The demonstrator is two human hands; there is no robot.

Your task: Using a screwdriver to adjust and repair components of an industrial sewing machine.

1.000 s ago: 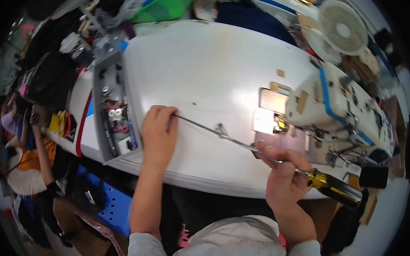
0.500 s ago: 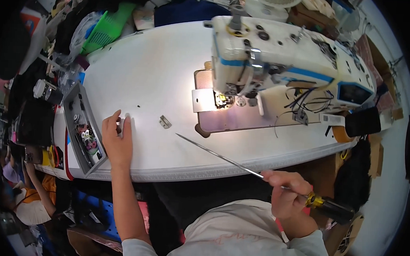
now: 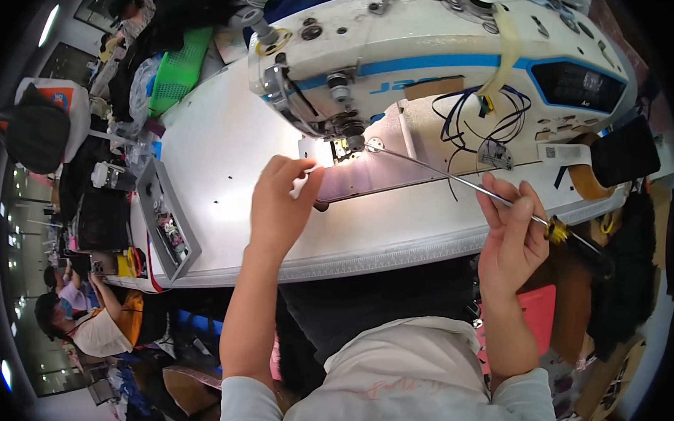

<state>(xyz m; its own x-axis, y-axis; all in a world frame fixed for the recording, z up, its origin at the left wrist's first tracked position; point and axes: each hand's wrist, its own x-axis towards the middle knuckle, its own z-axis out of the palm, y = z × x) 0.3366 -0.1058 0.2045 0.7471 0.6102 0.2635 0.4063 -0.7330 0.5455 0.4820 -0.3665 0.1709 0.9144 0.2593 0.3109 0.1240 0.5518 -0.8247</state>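
Observation:
My right hand [image 3: 515, 235] grips a long screwdriver [image 3: 438, 172] by its shaft, close to the black-and-yellow handle. Its thin shaft slants up to the left, and the tip is beside the needle area of a white-and-blue sewing machine [image 3: 406, 58]. In front of the lit needle plate, my left hand [image 3: 280, 207] is raised with thumb and forefinger curled together at the tips. Whatever those fingertips hold, if anything, cannot be made out. Left of the needle lies a shiny cover plate [image 3: 307, 149], partly behind the hand.
A grey parts tray [image 3: 182, 237] with small items sits on the white table [image 3: 210, 154] at the left. Behind it are a green basket [image 3: 178, 72] and plastic bags. Looped dark wires [image 3: 483, 115] hang at the machine's right, near tape rolls [image 3: 588, 182]. Another person [image 3: 102, 324] is far left.
My left hand has moved right and up to the needle area; the small metal piece on the table is no longer visible. The screwdriver has risen, its tip now at the machine. The view has shifted.

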